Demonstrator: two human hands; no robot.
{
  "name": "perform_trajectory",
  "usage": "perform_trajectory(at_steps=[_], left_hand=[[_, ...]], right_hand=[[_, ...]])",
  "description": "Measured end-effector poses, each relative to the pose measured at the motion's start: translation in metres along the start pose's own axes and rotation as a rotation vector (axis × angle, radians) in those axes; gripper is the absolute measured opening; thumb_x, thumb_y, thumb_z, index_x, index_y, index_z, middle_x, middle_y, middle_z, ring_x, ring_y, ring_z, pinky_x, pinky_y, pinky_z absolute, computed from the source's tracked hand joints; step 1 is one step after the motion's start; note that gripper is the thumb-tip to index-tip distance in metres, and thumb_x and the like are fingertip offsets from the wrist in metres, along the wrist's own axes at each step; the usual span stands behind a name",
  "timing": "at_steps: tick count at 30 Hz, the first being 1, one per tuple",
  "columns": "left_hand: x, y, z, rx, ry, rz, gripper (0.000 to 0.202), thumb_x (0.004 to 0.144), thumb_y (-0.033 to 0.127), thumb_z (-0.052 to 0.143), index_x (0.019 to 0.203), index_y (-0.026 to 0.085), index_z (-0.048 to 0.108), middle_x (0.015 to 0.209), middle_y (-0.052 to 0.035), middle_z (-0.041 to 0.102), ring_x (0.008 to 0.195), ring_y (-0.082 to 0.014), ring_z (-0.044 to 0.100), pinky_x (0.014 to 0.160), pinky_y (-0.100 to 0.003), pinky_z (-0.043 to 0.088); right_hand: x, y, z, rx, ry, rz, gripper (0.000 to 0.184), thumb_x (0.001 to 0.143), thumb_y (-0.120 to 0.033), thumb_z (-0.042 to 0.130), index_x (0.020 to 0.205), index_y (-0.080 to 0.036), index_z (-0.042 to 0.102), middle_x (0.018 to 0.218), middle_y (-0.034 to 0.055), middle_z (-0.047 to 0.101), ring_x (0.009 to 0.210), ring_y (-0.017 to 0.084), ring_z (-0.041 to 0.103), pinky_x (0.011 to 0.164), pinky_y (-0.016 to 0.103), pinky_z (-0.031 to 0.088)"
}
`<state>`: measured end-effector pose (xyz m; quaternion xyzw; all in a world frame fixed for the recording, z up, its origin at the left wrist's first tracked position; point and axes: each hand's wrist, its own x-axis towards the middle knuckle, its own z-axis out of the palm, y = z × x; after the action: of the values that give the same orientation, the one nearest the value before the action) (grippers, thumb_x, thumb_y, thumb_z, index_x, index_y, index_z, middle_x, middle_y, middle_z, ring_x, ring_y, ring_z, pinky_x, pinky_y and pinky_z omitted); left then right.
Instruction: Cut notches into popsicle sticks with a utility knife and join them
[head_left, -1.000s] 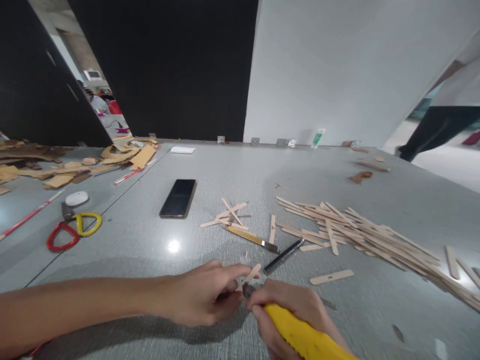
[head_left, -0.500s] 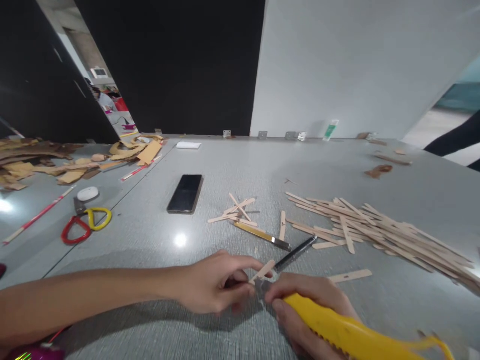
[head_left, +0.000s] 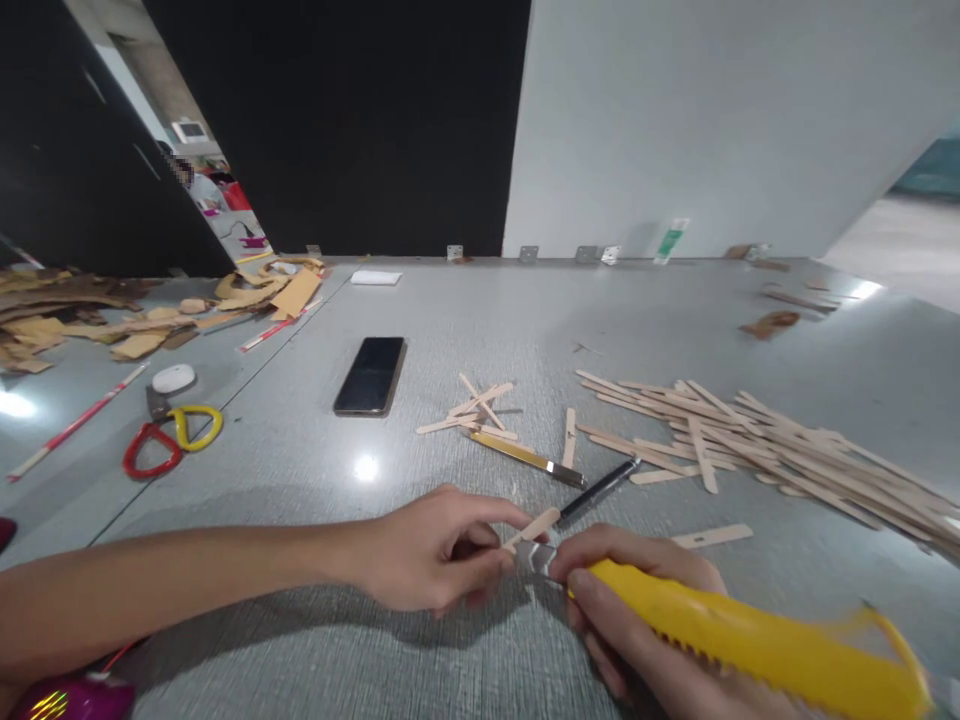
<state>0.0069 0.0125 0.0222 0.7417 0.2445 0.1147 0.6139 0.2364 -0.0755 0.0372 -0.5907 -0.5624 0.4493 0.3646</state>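
Note:
My left hand pinches a short wooden craft stick between thumb and fingers, low over the grey table. From the right, my right hand grips a yellow utility knife. The knife's metal blade end lies against the stick close to my left fingertips; whether it has cut in, I cannot tell. Just beyond the stick lie a black pen-like tool and a yellow-and-black craft knife. One notched stick lies behind my right hand.
A large heap of craft sticks spreads on the right, with a small pile at the centre. Further left are a phone, red-and-yellow scissors, a white mouse-like object and cardboard scraps. A wall borders the back.
The yellow knife has shifted slightly right and up, showing more of its blade end. The stick, still held in my left hand, sits a little higher. The camera view has tilted slightly.

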Motion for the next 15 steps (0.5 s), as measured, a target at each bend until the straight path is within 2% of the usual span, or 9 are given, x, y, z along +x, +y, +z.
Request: perform_trajectory(at_steps=[3, 8, 12, 15], left_hand=[[0.001, 0.000, 0.002, 0.016, 0.023, -0.011, 0.041, 0.107, 0.023, 0.055, 0.148, 0.021, 0.060, 0.064, 0.0069, 0.056, 0.042, -0.0053, 0.049, 0.042, -0.012, 0.040], [0.001, -0.003, 0.002, -0.105, 0.086, -0.075, 0.033, 0.109, 0.033, 0.053, 0.138, 0.018, 0.060, 0.064, 0.0071, 0.057, 0.039, -0.0054, 0.044, 0.038, -0.013, 0.038], [0.000, -0.006, 0.001, -0.186, 0.065, -0.093, 0.026, 0.110, 0.035, 0.054, 0.130, 0.018, 0.056, 0.066, 0.0065, 0.059, 0.040, -0.0046, 0.049, 0.040, -0.012, 0.041], [0.001, -0.009, 0.000, -0.256, 0.058, -0.065, 0.021, 0.108, 0.037, 0.058, 0.117, 0.019, 0.054, 0.068, 0.0057, 0.062, 0.042, -0.0054, 0.052, 0.040, -0.012, 0.042]], right_hand=[[0.007, -0.006, -0.003, 0.128, -0.107, 0.099, 0.052, 0.093, -0.073, 0.064, 0.089, -0.021, 0.071, 0.052, -0.0049, 0.054, 0.044, 0.010, 0.046, 0.046, 0.022, 0.036], [0.012, -0.001, -0.010, 0.255, -0.057, 0.106, 0.062, 0.086, -0.080, 0.067, 0.076, -0.019, 0.064, 0.054, -0.0053, 0.054, 0.039, 0.006, 0.038, 0.041, 0.019, 0.027], [0.013, 0.005, -0.011, 0.189, -0.011, 0.107, 0.058, 0.090, -0.077, 0.067, 0.083, -0.019, 0.066, 0.061, -0.0038, 0.057, 0.043, 0.008, 0.044, 0.042, 0.019, 0.032], [0.010, 0.006, -0.008, 0.158, 0.008, 0.128, 0.055, 0.091, -0.075, 0.067, 0.088, -0.021, 0.067, 0.065, -0.0033, 0.056, 0.049, 0.010, 0.046, 0.044, 0.019, 0.034]])
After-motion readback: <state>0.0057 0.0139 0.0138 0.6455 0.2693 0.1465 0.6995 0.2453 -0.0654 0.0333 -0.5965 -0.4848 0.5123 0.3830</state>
